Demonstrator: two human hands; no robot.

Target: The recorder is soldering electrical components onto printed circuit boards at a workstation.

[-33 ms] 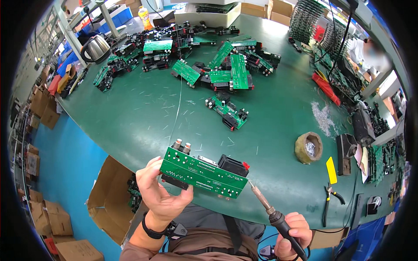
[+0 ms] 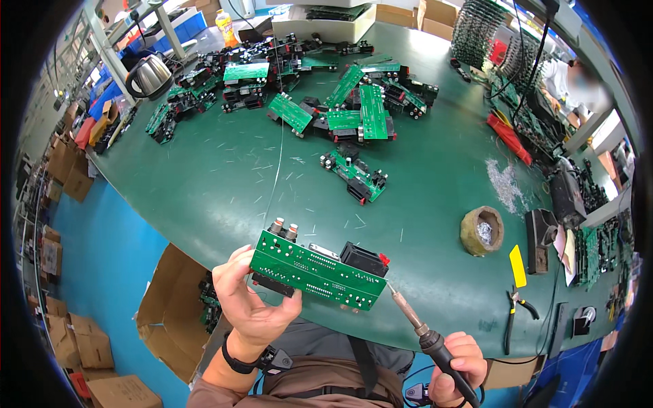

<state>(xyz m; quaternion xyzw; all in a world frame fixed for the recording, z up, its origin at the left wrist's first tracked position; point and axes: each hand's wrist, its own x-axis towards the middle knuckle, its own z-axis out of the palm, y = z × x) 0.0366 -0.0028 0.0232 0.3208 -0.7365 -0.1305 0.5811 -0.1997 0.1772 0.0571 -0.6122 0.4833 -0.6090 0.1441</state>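
My left hand [image 2: 252, 299] grips a green circuit board [image 2: 318, 272] by its left end, thumb below and fingers behind it. Its soldered side faces me; black connectors and two round jacks stick out past its edges. A thin silvery wire [image 2: 279, 160] runs down from above to the board's upper left corner; its lower end is hidden. In my right hand [image 2: 464, 367] is a soldering iron [image 2: 439, 347], held by its dark handle. The iron's tip points up and left, close by the board's right end; whether they touch I cannot tell.
Circuit boards [image 2: 374, 112] lie heaped at the table's far side, with a single board [image 2: 355, 175] nearer. To the right are a round pot [image 2: 481, 231], pliers [image 2: 515, 319] and a yellow strip [image 2: 518, 266]. A cardboard box [image 2: 166, 319] stands left below the table; a kettle [image 2: 149, 76] is far left.
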